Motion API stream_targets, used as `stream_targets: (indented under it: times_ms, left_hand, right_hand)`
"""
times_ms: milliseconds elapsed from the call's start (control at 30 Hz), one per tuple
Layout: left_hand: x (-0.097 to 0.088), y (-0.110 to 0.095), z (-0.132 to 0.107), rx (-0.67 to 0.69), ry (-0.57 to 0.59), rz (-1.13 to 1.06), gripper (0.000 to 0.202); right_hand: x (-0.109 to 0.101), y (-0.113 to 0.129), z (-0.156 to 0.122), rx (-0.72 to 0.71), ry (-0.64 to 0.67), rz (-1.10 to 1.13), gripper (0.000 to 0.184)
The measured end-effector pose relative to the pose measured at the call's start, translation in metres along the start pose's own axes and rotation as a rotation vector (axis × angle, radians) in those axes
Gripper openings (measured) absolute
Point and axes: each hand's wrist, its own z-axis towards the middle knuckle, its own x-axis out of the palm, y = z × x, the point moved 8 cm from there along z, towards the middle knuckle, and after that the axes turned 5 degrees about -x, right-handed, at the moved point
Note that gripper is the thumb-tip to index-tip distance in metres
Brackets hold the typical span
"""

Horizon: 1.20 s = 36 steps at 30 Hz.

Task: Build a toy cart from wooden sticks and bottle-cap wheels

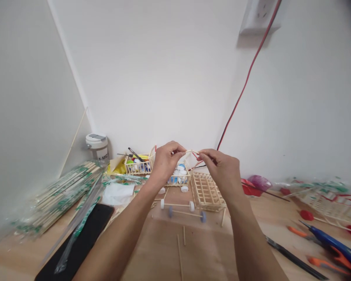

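A short, pale wooden stick spans the gap between my hands, held above the table and looking slightly bent in the middle. My left hand pinches one end between thumb and fingertips. At the other end, my right hand pinches it in the same way. Below them stand a stick-built crate and a small stick basket holding white and blue bottle caps. Two axles with cap wheels lie in front, one with white wheels, one with bluish wheels.
Loose sticks lie on the wooden table. Bagged skewers, a black slab and a lidded cup are at left. Orange-handled pliers, a blue tool and a black-red cable are at right.
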Motion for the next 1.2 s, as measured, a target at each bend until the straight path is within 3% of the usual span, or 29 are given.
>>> stream_targets:
  times_ms: [333,1200]
  left_hand:
    - [0.003,0.017,0.001,-0.003,0.005,0.076,0.009]
    - [0.003,0.016,0.002,-0.017,0.007,0.066,0.011]
  right_hand:
    - [0.013,-0.008,0.0,0.043,0.046,0.012,0.02]
    - [0.017,-0.008,-0.003,0.02,0.045,-0.014,0.019]
